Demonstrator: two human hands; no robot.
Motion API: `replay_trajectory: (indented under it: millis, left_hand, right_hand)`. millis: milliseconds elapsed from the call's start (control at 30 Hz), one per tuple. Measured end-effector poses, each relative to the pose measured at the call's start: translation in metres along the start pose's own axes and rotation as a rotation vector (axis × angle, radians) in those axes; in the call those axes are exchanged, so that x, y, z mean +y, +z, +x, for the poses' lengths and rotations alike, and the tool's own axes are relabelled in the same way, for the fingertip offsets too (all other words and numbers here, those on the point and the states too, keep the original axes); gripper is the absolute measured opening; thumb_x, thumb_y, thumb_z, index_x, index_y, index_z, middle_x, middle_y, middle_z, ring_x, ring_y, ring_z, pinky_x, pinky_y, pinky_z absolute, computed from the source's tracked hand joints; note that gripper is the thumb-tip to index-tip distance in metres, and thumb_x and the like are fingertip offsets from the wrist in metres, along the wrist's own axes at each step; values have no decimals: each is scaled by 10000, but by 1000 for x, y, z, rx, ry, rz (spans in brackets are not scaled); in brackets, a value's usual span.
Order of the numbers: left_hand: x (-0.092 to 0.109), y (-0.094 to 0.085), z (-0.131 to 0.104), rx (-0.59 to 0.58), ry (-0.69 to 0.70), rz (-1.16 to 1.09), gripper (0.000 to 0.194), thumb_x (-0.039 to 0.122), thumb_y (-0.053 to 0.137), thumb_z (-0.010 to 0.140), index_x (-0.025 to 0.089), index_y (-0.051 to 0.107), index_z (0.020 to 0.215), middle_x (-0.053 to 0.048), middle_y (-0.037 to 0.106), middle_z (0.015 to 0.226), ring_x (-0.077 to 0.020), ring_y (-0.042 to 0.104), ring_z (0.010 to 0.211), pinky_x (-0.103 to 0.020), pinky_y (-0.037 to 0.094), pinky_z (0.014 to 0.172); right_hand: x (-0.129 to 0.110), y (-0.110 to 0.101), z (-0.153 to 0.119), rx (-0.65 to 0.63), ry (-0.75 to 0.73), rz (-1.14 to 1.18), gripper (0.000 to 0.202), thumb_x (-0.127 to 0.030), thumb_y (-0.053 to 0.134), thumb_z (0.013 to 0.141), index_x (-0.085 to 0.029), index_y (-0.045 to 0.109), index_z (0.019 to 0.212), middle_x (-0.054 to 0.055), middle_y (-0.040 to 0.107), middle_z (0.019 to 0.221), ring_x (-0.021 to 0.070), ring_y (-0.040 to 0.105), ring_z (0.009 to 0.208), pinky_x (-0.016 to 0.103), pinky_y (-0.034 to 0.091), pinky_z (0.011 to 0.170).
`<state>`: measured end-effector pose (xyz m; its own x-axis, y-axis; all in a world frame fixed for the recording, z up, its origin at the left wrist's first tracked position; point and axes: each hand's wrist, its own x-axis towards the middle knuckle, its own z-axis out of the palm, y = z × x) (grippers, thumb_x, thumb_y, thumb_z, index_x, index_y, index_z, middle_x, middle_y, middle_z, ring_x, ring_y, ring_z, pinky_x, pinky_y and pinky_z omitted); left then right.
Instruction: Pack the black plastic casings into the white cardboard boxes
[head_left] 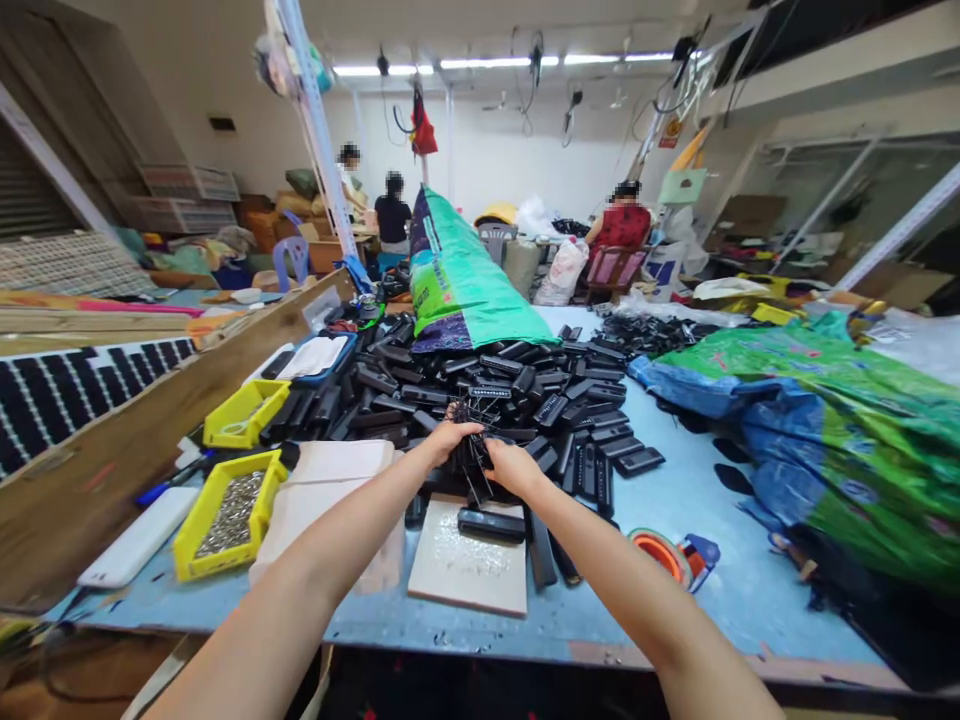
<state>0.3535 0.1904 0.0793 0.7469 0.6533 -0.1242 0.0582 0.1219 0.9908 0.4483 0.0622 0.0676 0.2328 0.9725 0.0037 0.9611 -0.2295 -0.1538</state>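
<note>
Head view, board: a square cream board (465, 580) lies flat on the light-blue surface (360, 612) directly before the person, probably as a work pad; one black oblong plastic piece (491, 525) rests on its far part.
Metal bits: small shiny pieces (231, 515) sit in a yellow plastic tray (187, 567) on the left, its walls likely keeping them together.
Strand bundle: thin black wiry strands (471, 457) are gripped between left hand (450, 437) and right hand (514, 468), seemingly to gather them, beyond the board.
Pile: similar black pieces (397, 392) spread around and behind the hands, seemingly for easy reach.
Sack: a green-and-purple sack (472, 285) stands behind the pile.
</note>
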Motion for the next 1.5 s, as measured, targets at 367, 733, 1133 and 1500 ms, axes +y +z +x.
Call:
replay_trajectory:
  millis: [367, 733, 1133, 1500]
  left_hand:
    - [25, -13, 41, -271, 209, 426, 558, 157, 733, 495, 159, 569, 1028, -36, 640, 937, -255, 581, 992, -341, 437, 935]
    - [14, -6, 32, -385, 203, 1005, 1061, 152, 776, 457, 175, 289, 1399, -122, 612, 1180, -318, 596, 1076, -366, 461, 912]
    - [15, 18, 29, -266, 138, 1292, 623, 231, 707, 716, 141, 442, 1273, -134, 611, 1136, -261, 627, 971, -429, 496, 840]
    - [20, -1, 4, -152, 274, 1179, 476, 222, 626, 708, 223, 467, 1157, -110, 649, 1058, -287, 629, 977, -331, 453, 806]
  right_hand:
    - [11, -15, 27, -82, -167, -58, 318, -158, 591, 834, -106, 577, 1147, 177, 629, 1144, 260, 634, 1027, 332, 483, 897]
    - [22, -7, 32, 41, -55, 106, 337, -255, 632, 813, -123, 641, 1122, 135, 638, 1174, 255, 606, 1095, 344, 480, 937]
    - [32, -61, 12, 270, -14, 33, 1041, -380, 870, 470, -123, 406, 1366, 189, 460, 1371, 324, 394, 1306, 438, 275, 1090]
    - [21, -23, 34, 79, 49, 30, 293, -339, 586, 785, -157, 631, 1010, 123, 697, 994, 255, 652, 956, 346, 396, 929]
